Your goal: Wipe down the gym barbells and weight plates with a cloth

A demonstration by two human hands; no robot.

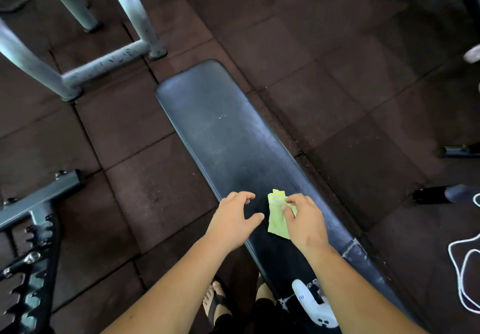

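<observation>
Pinching the cloth [276,214] at its right edge with my right grip [305,223], I see it lying roughly lengthwise along the tabletop [228,131], left grip [233,220] open just beside.

bare forearms [181,276]; black sandal [219,304]; black garment [270,313], white print

Dark padded bench [228,136] on brown rubber floor tiles [145,198]
</observation>
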